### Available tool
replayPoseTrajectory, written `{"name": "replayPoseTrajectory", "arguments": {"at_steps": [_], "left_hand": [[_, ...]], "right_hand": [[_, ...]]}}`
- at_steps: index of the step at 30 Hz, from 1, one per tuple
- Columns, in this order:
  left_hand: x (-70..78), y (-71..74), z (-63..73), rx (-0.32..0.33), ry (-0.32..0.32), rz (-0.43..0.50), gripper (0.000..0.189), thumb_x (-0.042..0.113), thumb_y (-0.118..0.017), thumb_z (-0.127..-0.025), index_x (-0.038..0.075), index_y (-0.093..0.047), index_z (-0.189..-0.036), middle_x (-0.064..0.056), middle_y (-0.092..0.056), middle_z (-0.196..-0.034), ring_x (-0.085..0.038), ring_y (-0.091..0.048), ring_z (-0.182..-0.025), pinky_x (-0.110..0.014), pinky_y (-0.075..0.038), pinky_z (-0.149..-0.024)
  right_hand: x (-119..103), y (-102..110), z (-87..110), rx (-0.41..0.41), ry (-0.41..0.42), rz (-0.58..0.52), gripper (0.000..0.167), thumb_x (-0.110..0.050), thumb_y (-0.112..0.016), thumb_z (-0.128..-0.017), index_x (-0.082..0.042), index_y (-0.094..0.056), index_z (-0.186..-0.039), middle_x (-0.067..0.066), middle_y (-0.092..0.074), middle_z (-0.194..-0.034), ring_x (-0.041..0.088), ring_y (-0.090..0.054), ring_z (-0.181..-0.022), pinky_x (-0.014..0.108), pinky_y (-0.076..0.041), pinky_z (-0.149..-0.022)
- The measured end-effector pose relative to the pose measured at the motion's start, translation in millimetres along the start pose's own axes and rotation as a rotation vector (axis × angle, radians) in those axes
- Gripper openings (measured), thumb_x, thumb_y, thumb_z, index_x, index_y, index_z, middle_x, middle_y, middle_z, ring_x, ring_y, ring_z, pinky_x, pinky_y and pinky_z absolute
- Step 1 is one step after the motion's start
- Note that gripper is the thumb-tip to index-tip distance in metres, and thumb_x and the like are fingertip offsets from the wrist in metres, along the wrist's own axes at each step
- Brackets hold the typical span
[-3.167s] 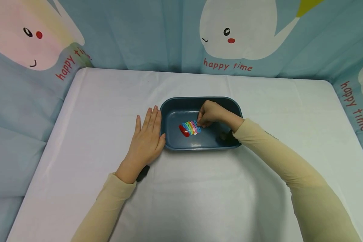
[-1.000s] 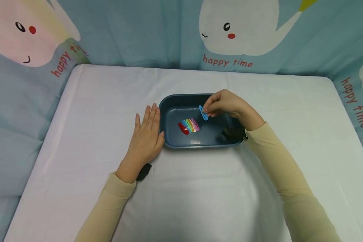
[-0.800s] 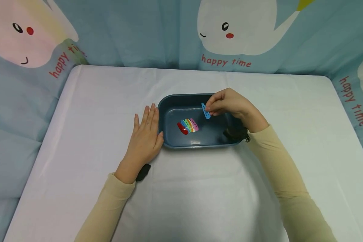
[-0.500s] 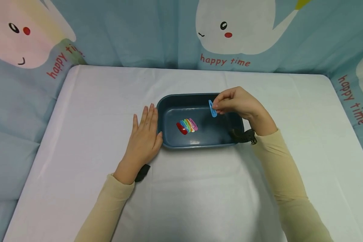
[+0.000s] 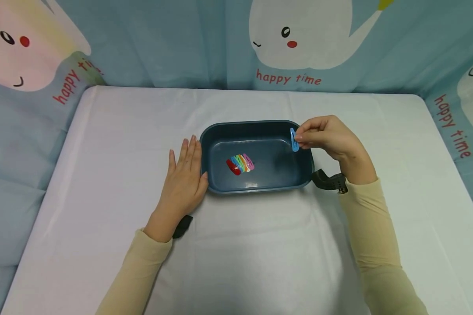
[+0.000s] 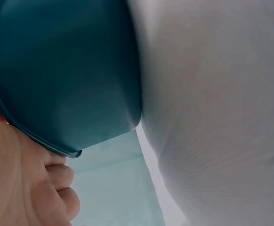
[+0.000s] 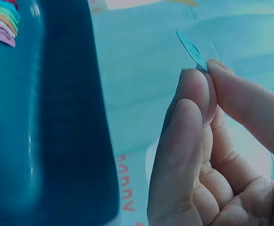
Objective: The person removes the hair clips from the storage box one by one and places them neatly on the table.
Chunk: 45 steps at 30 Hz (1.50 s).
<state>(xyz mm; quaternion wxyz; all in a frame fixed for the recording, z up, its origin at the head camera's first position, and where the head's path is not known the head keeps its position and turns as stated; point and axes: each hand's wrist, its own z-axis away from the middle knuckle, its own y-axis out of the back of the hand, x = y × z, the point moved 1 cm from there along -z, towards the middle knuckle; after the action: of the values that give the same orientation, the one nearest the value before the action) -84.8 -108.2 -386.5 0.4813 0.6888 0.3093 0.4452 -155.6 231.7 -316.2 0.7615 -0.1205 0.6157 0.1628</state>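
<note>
Fingertips of the right hand [image 5: 335,142] pinch a blue hair clip [image 5: 294,143] near the right end of a tray [image 5: 276,164] of clips [image 5: 241,163]; the left hand [image 5: 181,183], fingers straight, touches its left end.

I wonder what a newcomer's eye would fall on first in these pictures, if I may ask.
Probably the cluster of multicoloured clips comes first, lying in the dark blue tray, left of centre. Next comes the blue clip that the right hand pinches near the tray's right end.

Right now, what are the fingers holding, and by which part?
Right fingers pinch a blue clip by one long edge; left hand only touches the tray.
</note>
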Motion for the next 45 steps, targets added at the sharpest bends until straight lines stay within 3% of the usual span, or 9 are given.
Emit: {"name": "replayPoseTrajectory", "arguments": {"at_steps": [16, 28, 45], "left_hand": [[-0.1, -1.2, -0.1, 0.019, -0.011, 0.009, 0.066, 0.025, -0.036, -0.095, -0.007, -0.013, -0.148, -0.016, -0.003, -0.157, -0.026, 0.006, -0.143, -0.053, 0.005, -0.111], [-0.3, -2.0, 0.0, 0.041, -0.018, 0.023, 0.066, 0.025, -0.035, -0.095, -0.008, -0.013, -0.147, -0.017, -0.005, -0.156, -0.027, 0.003, -0.144, -0.054, 0.003, -0.111], [0.1, -2.8, -0.1, 0.046, -0.019, 0.023, 0.066, 0.026, -0.034, -0.095, -0.007, -0.013, -0.148, -0.016, -0.005, -0.157, -0.027, 0.003, -0.144, -0.054, 0.002, -0.111]], "right_hand": [[11, 34, 19.8, 0.139, 0.002, -0.103, 0.018, 0.008, -0.06, -0.085, -0.004, -0.073, -0.081, 0.003, -0.068, -0.073, 0.012, -0.063, -0.064, 0.022, -0.053, -0.066], [29, 51, 22.6, 0.171, -0.033, -0.227, 0.018, 0.009, -0.058, -0.087, -0.002, -0.072, -0.081, 0.006, -0.068, -0.074, 0.013, -0.064, -0.063, 0.021, -0.053, -0.064], [54, 65, 11.1, 0.288, -0.149, -0.188, 0.019, 0.006, -0.06, -0.087, -0.004, -0.072, -0.077, 0.005, -0.067, -0.072, 0.011, -0.064, -0.064, 0.019, -0.052, -0.06]]}}
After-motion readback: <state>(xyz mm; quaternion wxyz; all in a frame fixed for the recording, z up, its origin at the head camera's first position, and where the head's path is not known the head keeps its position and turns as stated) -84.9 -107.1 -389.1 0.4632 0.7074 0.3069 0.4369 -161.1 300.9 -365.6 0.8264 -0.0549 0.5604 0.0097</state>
